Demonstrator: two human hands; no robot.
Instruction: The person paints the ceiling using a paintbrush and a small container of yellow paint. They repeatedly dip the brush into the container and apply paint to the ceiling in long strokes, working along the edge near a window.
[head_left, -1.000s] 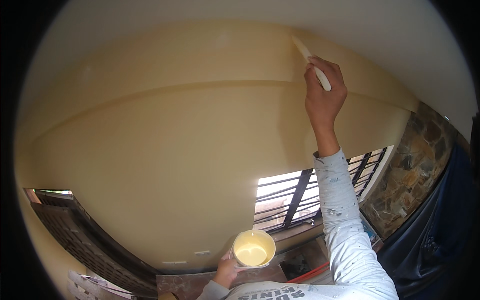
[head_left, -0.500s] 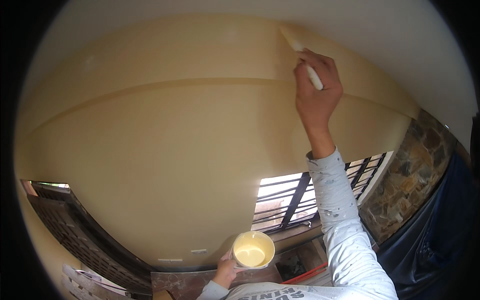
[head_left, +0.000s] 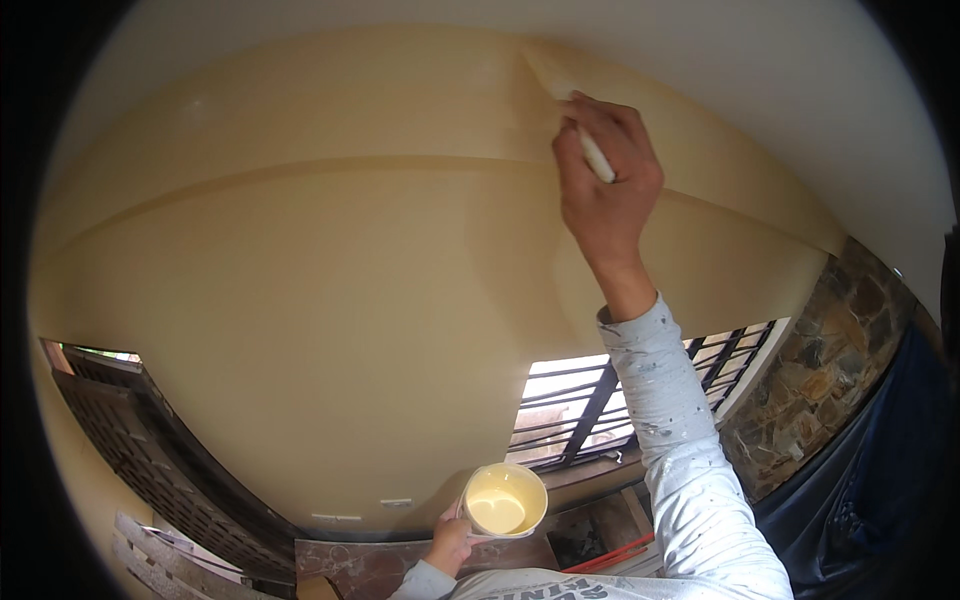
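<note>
My right hand [head_left: 615,180], raised high on a paint-spotted pale sleeve, is closed round the white handle of a paintbrush [head_left: 597,158]. The brush's yellowish bristles touch the upper band of the cream-yellow wall [head_left: 350,300], close to where it meets the white ceiling [head_left: 700,60]. Low in front of my body, my left hand [head_left: 453,536] grips the side of a round paint bucket [head_left: 507,499]. Pale yellow paint lies in the bucket, and its inner wall is coated with it. Some of the left fingers are hidden behind the bucket.
A barred window [head_left: 570,405] sits low on the wall behind my right arm. To its right are a stone-clad section [head_left: 795,400] and a dark blue sheet [head_left: 850,480]. A dark slatted door [head_left: 150,450] stands at left. Wall sockets [head_left: 396,503] show near the bucket.
My right hand and the brush have moved left along the top of the wall. The left hand and bucket stay almost where they were.
</note>
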